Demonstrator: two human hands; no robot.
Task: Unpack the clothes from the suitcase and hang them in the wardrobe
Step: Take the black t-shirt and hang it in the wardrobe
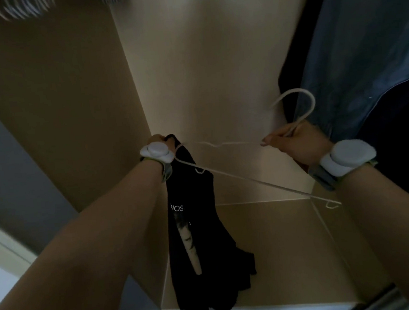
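In the beige wardrobe (190, 57), limp black T-shirt (192, 230), thin hooked hanger (257, 181)

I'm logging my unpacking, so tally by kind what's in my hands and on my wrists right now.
T-shirts: 1, the black T-shirt, gripped by the left hand
Hangers: 1, the white hanger, held by the right hand
Wrist bands: 2, the left wrist band and the right wrist band
Total: 4
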